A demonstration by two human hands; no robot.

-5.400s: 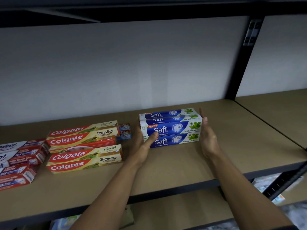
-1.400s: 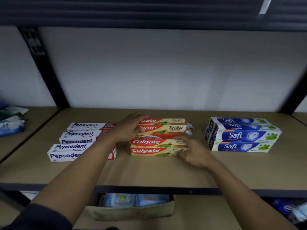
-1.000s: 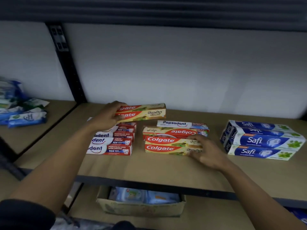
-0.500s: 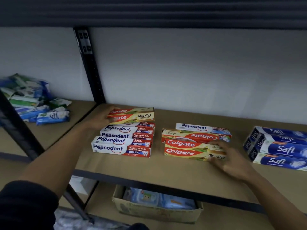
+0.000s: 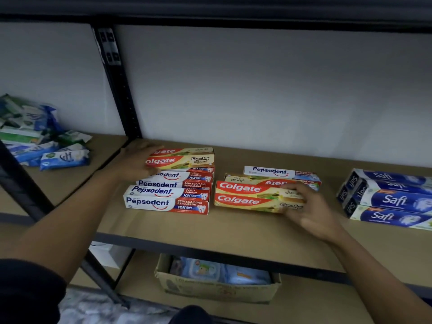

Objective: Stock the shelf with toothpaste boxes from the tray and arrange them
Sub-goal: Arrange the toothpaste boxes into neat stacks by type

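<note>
A tan fibreboard shelf [image 5: 233, 228] with a dark metal front edge spans a rack backed by a plain white wall panel [image 5: 257, 90], and a black perforated metal upright [image 5: 117, 85] divides the bays. On the shelf sits a block of white-and-red Pepsodent cartons [image 5: 168, 197], long glossy cardboard rectangles laid flat. The left hand [image 5: 135, 162] grips the left end of a red-and-gold Colgate carton [image 5: 187, 159], its fingers wrapped over the top, and the carton lies on the rear of that block. Just right of the block lies a second Colgate carton [image 5: 243, 195]. The right hand [image 5: 311, 206] clasps its right end, fingers [image 5: 292, 190] curled over the top and thumb on the front face. Well right of the block are stacked blue-and-white Safi cartons [image 5: 392, 199]. Left of the block, past the upright, crinkled blue-and-green plastic packets [image 5: 46, 146] lie heaped. Below the block, a brown corrugated cardboard box [image 5: 217, 288] holds pale blue packs.
</note>
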